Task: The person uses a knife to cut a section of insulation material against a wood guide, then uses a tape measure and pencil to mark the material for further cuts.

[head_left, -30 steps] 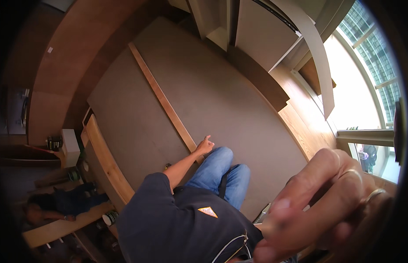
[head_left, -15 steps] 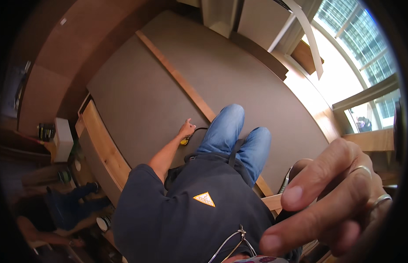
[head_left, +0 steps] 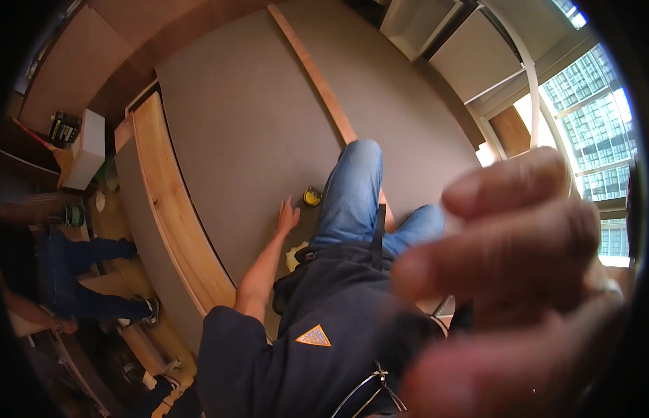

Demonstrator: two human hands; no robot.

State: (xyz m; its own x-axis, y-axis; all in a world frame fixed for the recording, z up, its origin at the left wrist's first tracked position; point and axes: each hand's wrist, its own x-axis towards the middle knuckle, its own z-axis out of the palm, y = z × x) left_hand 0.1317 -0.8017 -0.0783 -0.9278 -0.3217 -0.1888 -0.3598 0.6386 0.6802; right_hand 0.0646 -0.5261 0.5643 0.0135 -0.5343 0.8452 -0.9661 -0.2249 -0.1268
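My left hand [head_left: 288, 217] rests at the wide brown panel [head_left: 248, 132] with its fingers stretched out and nothing in them. Just right of it, by my knee, lies a small round yellow and black tape measure [head_left: 311, 196]. A pale yellow thing [head_left: 295, 256], partly hidden by my waist, is beside my forearm; its kind is unclear. My right hand [head_left: 506, 272] is raised very close to the camera, large and blurred, its fingers curved and apart, with no object visible in it. A narrow wooden strip [head_left: 314, 70] runs across the panel and under my legs.
A pale wooden board [head_left: 174, 188] edges the panel on the left. Beyond it another person in jeans [head_left: 87, 272] is among wooden pieces, near a white box [head_left: 87, 150]. Pale cabinet panels [head_left: 471, 59] and windows [head_left: 596, 104] are at the right.
My left hand has gone from over the tape measure to its left, leaving it uncovered on the panel. My right hand has moved and blurred. The whole view has shifted.
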